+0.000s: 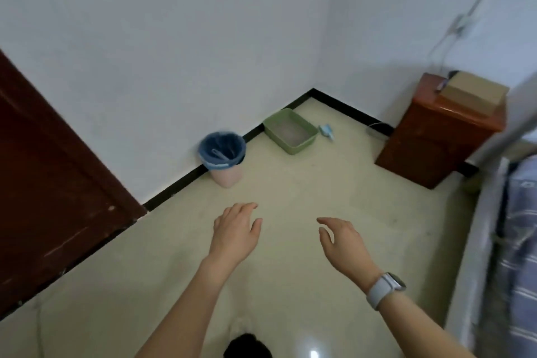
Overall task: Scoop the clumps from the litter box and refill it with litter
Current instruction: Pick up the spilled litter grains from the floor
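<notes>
A green litter box (pixel 299 146) holding pale grey litter sits on the floor in the far corner of the room. A small light-blue object (pixel 326 131) lies on the floor just right of it. A pink bin (pixel 224 176) lined with a blue bag stands by the left wall, with a light-blue handled tool (pixel 218 154) inside. My left hand (pixel 236 231) and my right hand (pixel 343 240) reach forward over the floor, both with relaxed fingers and holding nothing, well short of the box. A white watch is on my right wrist.
A dark brown door (pixel 52 183) fills the left side. A reddish-brown cabinet (pixel 430 142) with a cardboard box (pixel 473 91) on top stands at the right wall. A bed edge with striped bedding (pixel 517 241) runs along the right. Cream floor tiles lie between me and the corner.
</notes>
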The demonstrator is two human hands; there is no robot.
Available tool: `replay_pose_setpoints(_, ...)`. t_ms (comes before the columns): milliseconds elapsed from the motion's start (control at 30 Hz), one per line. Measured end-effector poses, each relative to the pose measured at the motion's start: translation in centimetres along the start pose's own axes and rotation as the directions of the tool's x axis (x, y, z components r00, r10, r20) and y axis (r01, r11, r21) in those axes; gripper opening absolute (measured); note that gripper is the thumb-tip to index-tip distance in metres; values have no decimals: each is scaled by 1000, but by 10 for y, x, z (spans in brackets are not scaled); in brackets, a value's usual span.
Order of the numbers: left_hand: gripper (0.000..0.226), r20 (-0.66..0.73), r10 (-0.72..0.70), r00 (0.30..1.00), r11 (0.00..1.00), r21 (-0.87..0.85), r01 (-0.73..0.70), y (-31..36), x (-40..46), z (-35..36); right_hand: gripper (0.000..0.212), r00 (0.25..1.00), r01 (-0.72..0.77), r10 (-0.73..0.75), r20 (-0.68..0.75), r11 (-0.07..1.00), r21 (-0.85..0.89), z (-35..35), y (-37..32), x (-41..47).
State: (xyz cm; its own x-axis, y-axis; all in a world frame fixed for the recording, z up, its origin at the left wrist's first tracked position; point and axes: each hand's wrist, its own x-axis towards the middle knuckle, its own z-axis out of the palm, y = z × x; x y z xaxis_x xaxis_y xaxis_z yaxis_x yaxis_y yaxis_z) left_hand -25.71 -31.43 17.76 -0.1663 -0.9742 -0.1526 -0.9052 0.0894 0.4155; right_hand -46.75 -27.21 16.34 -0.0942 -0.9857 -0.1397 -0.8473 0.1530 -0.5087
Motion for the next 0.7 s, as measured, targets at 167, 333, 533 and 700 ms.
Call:
replay_pose_setpoints(167, 41, 91, 117, 989, 993, 11, -118, 35, 110, 23, 33, 992, -128, 129, -18, 992, 12, -17, 45, 79)
replay_pose_setpoints(333, 41, 108, 144, 984, 989, 7, -145, 37, 256, 43, 35, 987, -164, 164, 2, 986, 23, -17, 68, 217)
replay_pose_setpoints(533, 42, 67, 169, 983, 985, 24, -171, 76, 413, 17, 36, 992, -126, 126, -13, 992, 4, -67, 75, 354)
replay_pose_setpoints(700, 43, 127, 215, 968, 977, -22, -214, 111, 502, 34, 37, 982, -189, 189, 22, 982, 14, -88, 112, 436)
